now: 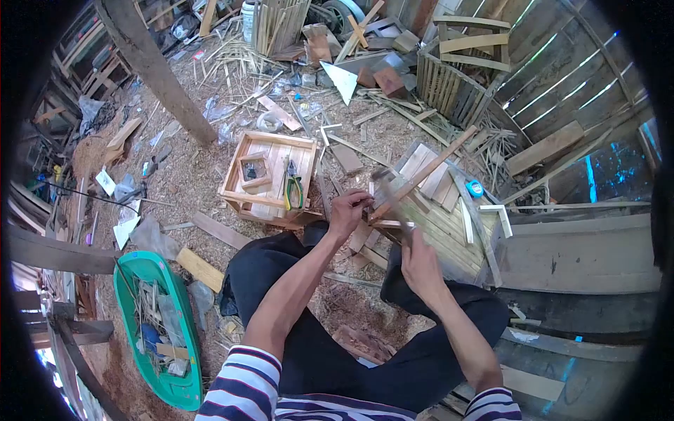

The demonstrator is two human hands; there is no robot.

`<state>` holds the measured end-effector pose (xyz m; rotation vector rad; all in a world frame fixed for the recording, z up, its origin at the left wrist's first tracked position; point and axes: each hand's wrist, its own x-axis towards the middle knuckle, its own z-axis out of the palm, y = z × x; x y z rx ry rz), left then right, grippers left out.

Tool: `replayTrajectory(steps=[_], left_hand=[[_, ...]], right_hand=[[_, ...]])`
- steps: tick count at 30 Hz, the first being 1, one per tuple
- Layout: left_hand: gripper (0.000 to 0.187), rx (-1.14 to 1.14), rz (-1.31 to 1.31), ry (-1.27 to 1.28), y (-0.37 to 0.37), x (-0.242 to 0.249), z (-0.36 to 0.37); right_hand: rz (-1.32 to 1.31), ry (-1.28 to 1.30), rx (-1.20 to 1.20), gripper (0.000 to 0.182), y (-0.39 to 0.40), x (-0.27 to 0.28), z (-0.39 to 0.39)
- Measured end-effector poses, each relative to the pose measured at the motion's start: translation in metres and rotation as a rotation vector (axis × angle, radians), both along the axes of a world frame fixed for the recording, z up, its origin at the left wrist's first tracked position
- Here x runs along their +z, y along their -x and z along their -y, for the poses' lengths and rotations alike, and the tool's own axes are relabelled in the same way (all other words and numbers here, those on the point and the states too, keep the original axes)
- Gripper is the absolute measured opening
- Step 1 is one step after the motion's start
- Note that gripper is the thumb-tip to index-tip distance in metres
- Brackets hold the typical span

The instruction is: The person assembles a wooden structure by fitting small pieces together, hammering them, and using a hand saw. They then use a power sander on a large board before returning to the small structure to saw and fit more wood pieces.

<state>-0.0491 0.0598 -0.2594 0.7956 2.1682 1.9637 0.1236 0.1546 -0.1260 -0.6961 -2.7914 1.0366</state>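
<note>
My right hand (423,265) grips the handle of a hammer (394,200), which is blurred by motion, its head raised close to my left hand. My left hand (348,213) is closed in a pinch beside the lower end of a long wooden strip (430,168); what its fingertips hold is too small to make out. Beneath the hammer lies a short pale wood piece (393,224). To the left stands a slatted wooden box (277,146), with green-and-yellow-handled pliers (294,188) and a small wooden frame (267,179) on top.
A blue tape measure (475,188) and a pale corner piece (504,221) lie right, near a slatted wooden panel (449,233). A green tub (194,337) of scraps sits lower left. A wooden post (158,74) rises left; a slatted chair (449,84) stands at the back.
</note>
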Motion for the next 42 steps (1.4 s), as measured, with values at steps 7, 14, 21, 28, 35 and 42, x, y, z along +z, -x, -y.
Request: replayTrajectory(steps=[7,14,21,28,35,42], left_hand=[[0.014,-0.005,-0.005,0.017,0.002,-0.001,-0.002],[0.014,0.002,-0.013,0.019,0.007,0.002,-0.003],[0.015,-0.056,0.019,-0.013,0.006,0.004,0.001],[0.017,-0.08,-0.045,0.037,0.011,0.004,0.0],[0.015,-0.086,-0.024,0.063,0.012,0.005,-0.001],[0.016,-0.092,0.039,0.04,0.015,0.001,-0.003]], right_hand=[[0.033,-0.037,-0.014,0.017,0.004,0.015,0.005],[0.114,-0.121,0.06,0.023,-0.002,0.0,-0.008],[0.103,-0.142,0.08,0.017,0.0,-0.011,-0.005],[-0.005,0.005,-0.027,0.017,0.0,0.007,0.005],[0.062,-0.049,0.01,0.018,0.006,0.017,0.006],[0.118,-0.143,0.047,0.018,0.0,0.01,-0.004]])
